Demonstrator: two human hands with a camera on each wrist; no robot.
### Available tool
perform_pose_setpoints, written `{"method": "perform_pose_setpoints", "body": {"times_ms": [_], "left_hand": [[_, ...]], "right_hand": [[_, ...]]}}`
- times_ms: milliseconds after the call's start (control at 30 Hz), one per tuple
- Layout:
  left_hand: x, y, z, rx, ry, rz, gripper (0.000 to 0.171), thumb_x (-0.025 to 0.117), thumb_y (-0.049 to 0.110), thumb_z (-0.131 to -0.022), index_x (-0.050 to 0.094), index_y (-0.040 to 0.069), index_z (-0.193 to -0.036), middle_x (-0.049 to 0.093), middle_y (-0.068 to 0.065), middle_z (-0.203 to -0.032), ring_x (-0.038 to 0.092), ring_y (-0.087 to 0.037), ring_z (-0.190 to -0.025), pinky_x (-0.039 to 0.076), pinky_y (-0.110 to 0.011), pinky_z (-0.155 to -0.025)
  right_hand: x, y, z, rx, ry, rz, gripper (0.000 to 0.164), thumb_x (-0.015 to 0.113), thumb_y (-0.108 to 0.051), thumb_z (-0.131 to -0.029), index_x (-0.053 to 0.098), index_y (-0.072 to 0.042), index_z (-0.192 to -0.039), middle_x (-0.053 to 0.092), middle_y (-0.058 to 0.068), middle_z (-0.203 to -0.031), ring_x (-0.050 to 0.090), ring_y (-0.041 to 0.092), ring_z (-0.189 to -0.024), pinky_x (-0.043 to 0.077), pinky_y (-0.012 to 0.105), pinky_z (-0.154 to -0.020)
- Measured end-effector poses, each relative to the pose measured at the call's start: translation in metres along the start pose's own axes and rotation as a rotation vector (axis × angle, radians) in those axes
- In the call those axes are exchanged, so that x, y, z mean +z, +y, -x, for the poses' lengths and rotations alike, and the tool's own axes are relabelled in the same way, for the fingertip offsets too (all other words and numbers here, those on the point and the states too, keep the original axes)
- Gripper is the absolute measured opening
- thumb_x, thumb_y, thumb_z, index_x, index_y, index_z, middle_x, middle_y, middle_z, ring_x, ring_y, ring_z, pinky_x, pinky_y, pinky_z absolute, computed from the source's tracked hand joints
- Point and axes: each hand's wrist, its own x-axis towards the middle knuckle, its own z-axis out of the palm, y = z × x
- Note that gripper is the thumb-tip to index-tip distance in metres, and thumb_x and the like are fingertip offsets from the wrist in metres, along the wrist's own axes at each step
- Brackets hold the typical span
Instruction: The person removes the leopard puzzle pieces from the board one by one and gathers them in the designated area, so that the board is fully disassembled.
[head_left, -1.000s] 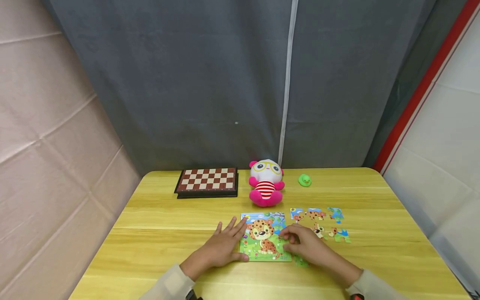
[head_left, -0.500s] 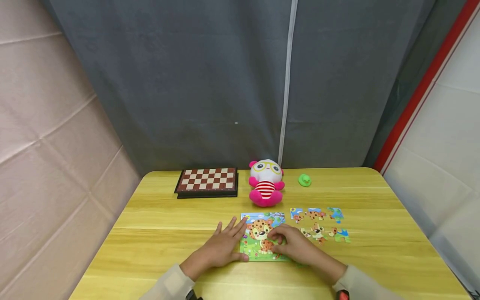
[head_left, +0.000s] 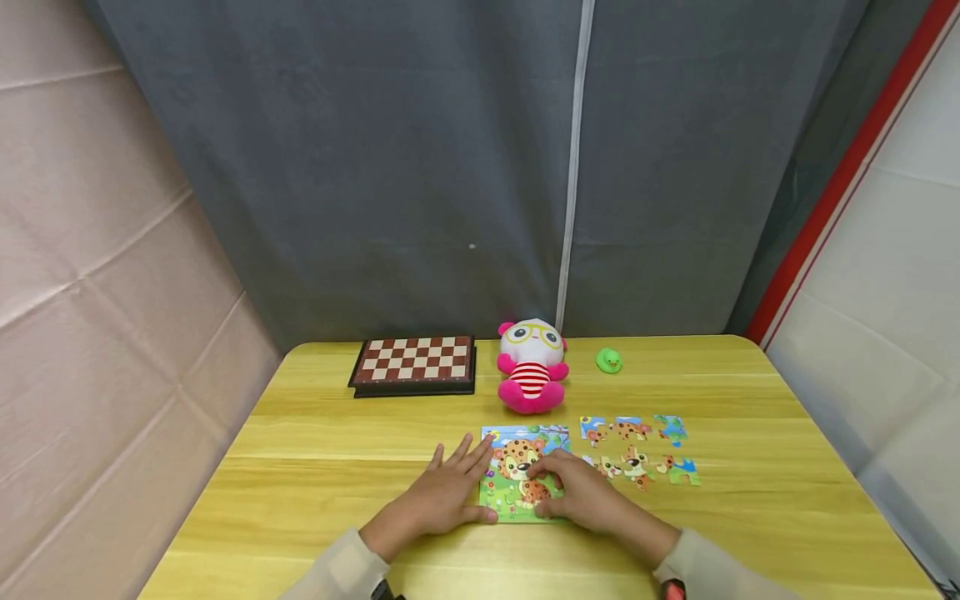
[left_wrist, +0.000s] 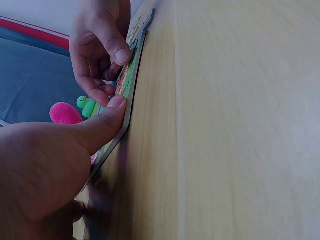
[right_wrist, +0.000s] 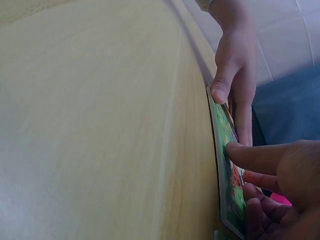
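A square jigsaw puzzle (head_left: pixel 507 503) with a cartoon leopard on a green and blue ground lies on the table. My left hand (head_left: pixel 442 497) rests on its left side, fingers spread and straight; in the left wrist view its thumb lies along the near edge. Over the puzzle's right half is my right hand (head_left: pixel 588 493), fingers bent. Its thumb (right_wrist: pixel 240 152) touches the picture in the right wrist view, with the curled fingers close by. Whether a piece sits between them is hidden. Loose jigsaw pieces (head_left: pixel 634 459) lie to the right.
Behind the puzzle sits a pink and white plush panda (head_left: pixel 531 367). A checkered board game box (head_left: pixel 414 360) stands at the back left, a small green toy duck (head_left: pixel 609 360) at the back right. The wooden table (head_left: pixel 315 475) meets a grey curtain (head_left: pixel 375 208).
My right hand has moved left, from the puzzle's right edge onto the picture, uncovering more loose pieces beside it. The left hand stays where it was.
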Motion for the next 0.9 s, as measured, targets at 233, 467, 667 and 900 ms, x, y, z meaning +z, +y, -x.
{"method": "perform_pose_setpoints", "body": {"times_ms": [233,467,667,900], "left_hand": [[0.000,0.001,0.001,0.002,0.002,0.000,0.100,0.051,0.073,-0.092,0.020,0.013,-0.165,0.003,0.000,-0.174,0.006,-0.035,-0.159,0.013,-0.070,-0.122],[-0.001,0.001,0.001,0.001,0.004,-0.001,0.100,0.052,0.073,-0.092,0.020,0.013,-0.165,0.003,0.000,-0.174,0.006,-0.035,-0.159,0.013,-0.069,-0.122],[0.000,0.001,0.001,0.006,0.010,0.007,0.099,0.052,0.072,-0.093,0.021,0.012,-0.165,0.004,-0.001,-0.174,0.006,-0.035,-0.159,0.012,-0.069,-0.122],[0.001,0.000,0.001,0.007,0.011,0.011,0.099,0.053,0.071,-0.093,0.021,0.012,-0.165,0.004,0.000,-0.174,0.006,-0.035,-0.159,0.012,-0.070,-0.122]], "right_hand": [[0.001,-0.005,0.000,-0.019,0.009,0.028,0.037,0.089,-0.024,-0.079,0.073,-0.017,-0.112,0.064,-0.007,-0.105,0.058,0.014,-0.091,0.049,0.032,-0.079],[0.001,-0.010,0.000,-0.006,0.021,0.045,0.032,0.089,-0.018,-0.077,0.072,-0.019,-0.104,0.068,-0.005,-0.109,0.062,0.021,-0.103,0.052,0.046,-0.091],[0.004,-0.012,0.000,0.001,0.022,0.046,0.031,0.088,-0.014,-0.076,0.070,-0.019,-0.102,0.064,-0.006,-0.103,0.060,0.018,-0.099,0.052,0.041,-0.088],[0.004,-0.014,0.001,-0.006,0.033,0.053,0.033,0.088,-0.014,-0.076,0.067,-0.021,-0.101,0.061,-0.008,-0.100,0.058,0.014,-0.096,0.052,0.035,-0.085]]}}
